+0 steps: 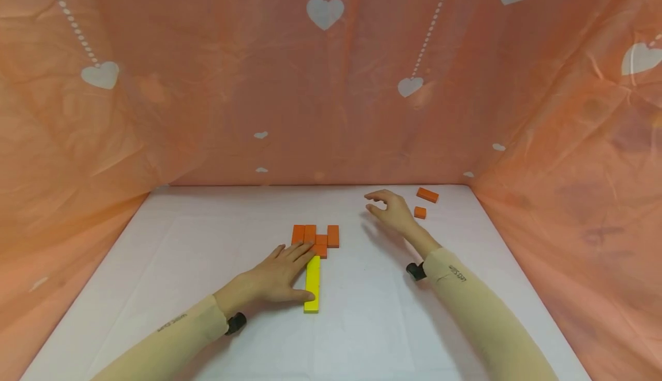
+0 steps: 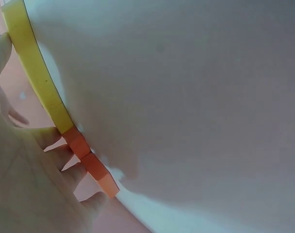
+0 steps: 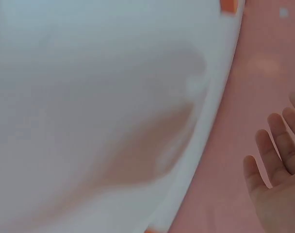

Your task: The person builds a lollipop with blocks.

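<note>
My left hand [image 1: 279, 274] lies over the left side of a long yellow block [image 1: 313, 280], its thumb on the near end. Its outstretched fingers reach a cluster of small orange blocks [image 1: 310, 233] and hide part of it. The left wrist view shows the yellow block [image 2: 38, 73] in line with orange blocks [image 2: 94, 166], fingertips against their side. To the right of the cluster, my right hand [image 1: 394, 213] hovers above the table, fingers loosely bent, holding nothing. In the right wrist view that hand [image 3: 278, 179] has its fingers extended.
Beyond the right hand, an orange block [image 1: 427, 195] and a smaller orange piece [image 1: 420, 213] lie near the table's far right corner. The white table [image 1: 217, 214] is enclosed by pink cloth [image 1: 248, 93] with hearts at the back and both sides.
</note>
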Action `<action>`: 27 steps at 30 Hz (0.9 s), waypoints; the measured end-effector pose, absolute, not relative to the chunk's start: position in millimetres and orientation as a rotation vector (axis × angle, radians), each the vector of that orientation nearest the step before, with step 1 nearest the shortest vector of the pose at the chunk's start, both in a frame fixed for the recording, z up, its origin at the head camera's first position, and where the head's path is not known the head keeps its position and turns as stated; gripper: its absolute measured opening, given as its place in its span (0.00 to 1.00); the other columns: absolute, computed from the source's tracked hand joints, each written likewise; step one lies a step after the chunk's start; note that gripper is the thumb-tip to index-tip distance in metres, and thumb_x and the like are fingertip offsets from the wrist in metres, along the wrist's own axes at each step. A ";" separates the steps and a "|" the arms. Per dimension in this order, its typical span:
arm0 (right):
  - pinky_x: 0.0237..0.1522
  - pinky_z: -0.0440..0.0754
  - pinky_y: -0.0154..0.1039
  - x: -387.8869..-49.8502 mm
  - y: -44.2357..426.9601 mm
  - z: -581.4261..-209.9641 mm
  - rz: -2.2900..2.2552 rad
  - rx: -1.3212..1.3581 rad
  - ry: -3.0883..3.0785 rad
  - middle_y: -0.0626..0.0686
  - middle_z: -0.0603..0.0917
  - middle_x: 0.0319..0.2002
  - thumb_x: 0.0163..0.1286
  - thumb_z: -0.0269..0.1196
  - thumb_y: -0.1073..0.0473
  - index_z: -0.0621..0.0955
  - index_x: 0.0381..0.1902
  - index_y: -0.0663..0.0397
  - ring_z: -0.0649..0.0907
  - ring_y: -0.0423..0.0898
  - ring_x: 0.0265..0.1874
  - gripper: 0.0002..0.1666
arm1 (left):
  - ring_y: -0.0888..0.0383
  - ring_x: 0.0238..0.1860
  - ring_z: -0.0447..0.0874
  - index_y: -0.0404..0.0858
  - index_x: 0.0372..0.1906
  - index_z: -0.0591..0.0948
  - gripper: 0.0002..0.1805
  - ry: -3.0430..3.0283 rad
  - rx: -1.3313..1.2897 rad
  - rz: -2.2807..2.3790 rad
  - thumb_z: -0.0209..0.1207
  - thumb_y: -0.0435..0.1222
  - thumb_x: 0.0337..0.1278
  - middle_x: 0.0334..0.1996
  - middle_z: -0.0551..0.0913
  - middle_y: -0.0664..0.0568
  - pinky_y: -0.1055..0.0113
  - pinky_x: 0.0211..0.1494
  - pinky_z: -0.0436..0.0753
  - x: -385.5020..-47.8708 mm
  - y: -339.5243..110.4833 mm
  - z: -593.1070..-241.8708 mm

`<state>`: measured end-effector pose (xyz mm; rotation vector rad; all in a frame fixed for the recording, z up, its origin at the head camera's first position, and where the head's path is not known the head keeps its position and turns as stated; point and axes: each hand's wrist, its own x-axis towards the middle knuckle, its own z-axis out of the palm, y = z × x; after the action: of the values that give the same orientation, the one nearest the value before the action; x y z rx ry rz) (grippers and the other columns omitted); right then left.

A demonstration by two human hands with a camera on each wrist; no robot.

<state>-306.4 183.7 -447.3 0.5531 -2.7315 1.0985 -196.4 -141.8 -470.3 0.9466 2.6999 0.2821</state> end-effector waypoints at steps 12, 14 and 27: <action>0.66 0.75 0.63 -305.9 279.4 -457.9 1.034 0.224 -2.830 0.68 0.79 0.65 0.76 0.61 0.62 0.81 0.65 0.64 0.78 0.66 0.64 0.22 | 0.44 0.83 0.47 0.41 0.84 0.55 0.56 2.694 0.932 0.288 0.60 0.68 0.61 0.85 0.49 0.48 0.39 0.82 0.50 -194.9 -141.5 -469.9; 0.67 0.73 0.65 -305.6 288.2 -457.8 1.008 0.202 -2.850 0.68 0.79 0.66 0.76 0.62 0.61 0.81 0.64 0.65 0.77 0.68 0.65 0.22 | 0.44 0.83 0.47 0.41 0.84 0.55 0.56 2.698 0.932 0.291 0.60 0.68 0.61 0.85 0.49 0.48 0.39 0.82 0.50 -194.9 -141.5 -469.8; 0.62 0.78 0.64 -307.7 306.3 -469.7 0.845 0.256 -2.938 0.72 0.81 0.59 0.73 0.62 0.64 0.82 0.59 0.70 0.81 0.69 0.59 0.20 | 0.45 0.84 0.46 0.42 0.84 0.54 0.56 2.701 0.924 0.281 0.59 0.68 0.61 0.85 0.47 0.49 0.39 0.82 0.49 -194.6 -140.6 -470.8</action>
<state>-307.7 306.3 -469.7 0.2563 -2.9384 0.8449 -194.6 -140.6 -470.8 0.9241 2.7006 0.2807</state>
